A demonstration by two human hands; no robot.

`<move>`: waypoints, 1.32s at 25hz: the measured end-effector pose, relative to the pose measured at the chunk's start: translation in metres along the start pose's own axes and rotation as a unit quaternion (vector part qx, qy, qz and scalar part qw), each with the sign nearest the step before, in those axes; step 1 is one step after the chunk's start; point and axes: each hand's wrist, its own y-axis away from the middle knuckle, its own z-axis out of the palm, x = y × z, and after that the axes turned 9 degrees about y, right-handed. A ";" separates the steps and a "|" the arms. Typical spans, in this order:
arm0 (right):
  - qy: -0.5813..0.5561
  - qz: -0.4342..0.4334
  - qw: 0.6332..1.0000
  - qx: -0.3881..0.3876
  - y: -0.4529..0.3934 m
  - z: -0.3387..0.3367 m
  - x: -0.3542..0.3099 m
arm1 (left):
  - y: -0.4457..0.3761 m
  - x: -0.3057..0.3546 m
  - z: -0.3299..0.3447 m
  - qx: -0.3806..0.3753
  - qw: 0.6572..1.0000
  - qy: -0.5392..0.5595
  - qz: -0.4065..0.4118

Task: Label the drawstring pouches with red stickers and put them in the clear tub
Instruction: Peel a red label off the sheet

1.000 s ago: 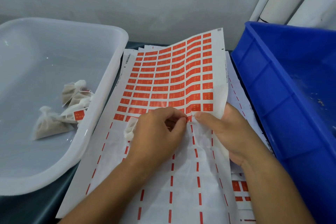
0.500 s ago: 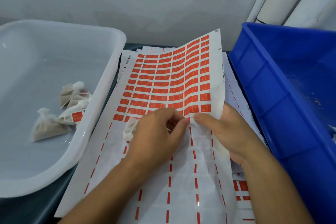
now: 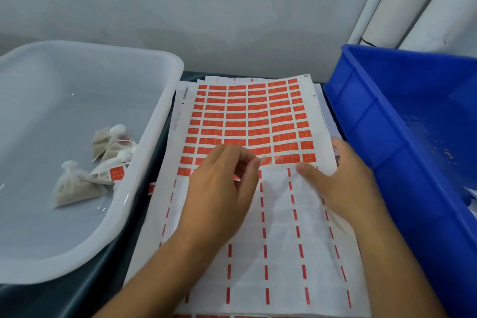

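At frame centre a red sticker (image 3: 262, 160) is pinched in the left hand (image 3: 222, 183); the sticker sheet (image 3: 247, 121) is pressed flat by the open right hand (image 3: 343, 178). Slow, low peeling is advised. Labelled pouches (image 3: 85, 175) lie in the clear tub (image 3: 154, 116), left.

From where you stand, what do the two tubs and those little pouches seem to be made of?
Clear tub: probably translucent plastic; its milky walls let light through and its floor glints. Blue crate: opaque moulded plastic, with ribbed sides. Drawstring pouches: seemingly thin off-white fabric, sheer enough to show brownish filling.
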 end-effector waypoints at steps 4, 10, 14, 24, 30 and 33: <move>0.117 -0.032 0.985 0.121 0.007 -0.006 -0.004 | -0.005 -0.001 -0.013 0.006 0.995 -0.038 0.096; -0.138 -0.175 0.973 -0.069 0.038 0.012 -0.044 | -0.011 -0.010 -0.019 -0.046 0.971 -0.145 0.185; -0.198 -0.148 0.969 -0.021 0.036 0.024 -0.046 | -0.010 -0.010 -0.020 -0.062 0.975 -0.115 0.182; -0.264 -0.086 0.960 0.036 0.032 0.029 -0.042 | -0.015 -0.025 -0.046 -0.191 0.941 -0.255 -0.112; -0.273 -0.083 0.957 0.041 0.031 0.028 -0.040 | -0.016 -0.033 -0.042 -0.257 0.935 -0.238 -0.056; -0.277 -0.080 0.957 0.042 0.031 0.028 -0.040 | -0.017 -0.038 -0.037 -0.212 0.954 -0.207 -0.046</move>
